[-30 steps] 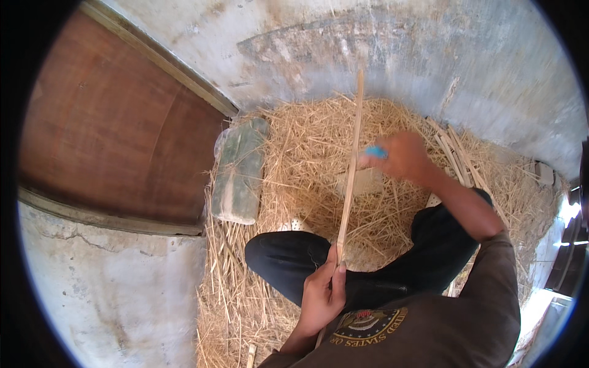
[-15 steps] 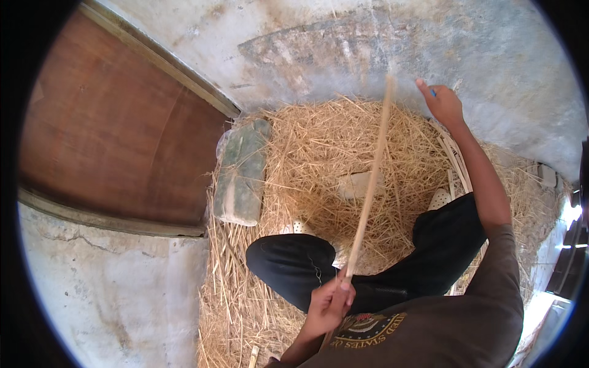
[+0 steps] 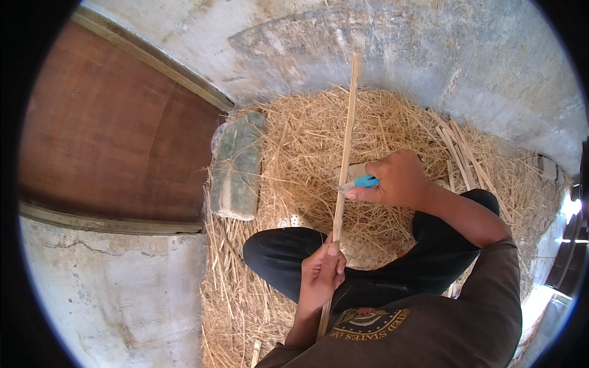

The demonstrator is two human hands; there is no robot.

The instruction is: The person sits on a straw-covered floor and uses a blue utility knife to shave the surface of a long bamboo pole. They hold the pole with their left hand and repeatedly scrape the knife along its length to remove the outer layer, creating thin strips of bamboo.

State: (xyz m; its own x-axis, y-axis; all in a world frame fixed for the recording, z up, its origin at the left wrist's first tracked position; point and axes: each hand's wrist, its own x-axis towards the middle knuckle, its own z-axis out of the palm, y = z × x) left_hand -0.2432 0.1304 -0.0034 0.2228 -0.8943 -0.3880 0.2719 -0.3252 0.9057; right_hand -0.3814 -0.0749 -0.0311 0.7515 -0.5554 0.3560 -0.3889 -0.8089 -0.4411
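A long, thin strip of pale wood or bamboo (image 3: 348, 138) stands out away from me, its near end by my shirt. Closed around its lower part is my left hand (image 3: 322, 274), thumb along the strip. My right hand (image 3: 399, 179) grips a blue-handled utility knife (image 3: 366, 181). The knife's blade meets the strip's right side, about midway between my left hand and the far end. Most of the knife's handle is hidden in my fist.
Loose straw-like shavings (image 3: 307, 129) cover the floor. A greenish stone block (image 3: 237, 165) lies at the left, near a brown door panel (image 3: 116, 135). More pale strips (image 3: 457, 147) lie at the right, below the stained wall (image 3: 423, 55). My bent knees frame the work.
My right hand has come down and inward from near the wall, bringing the knife to the strip. The strip has tilted more upright, its far end shifting left, and my left hand has risen slightly.
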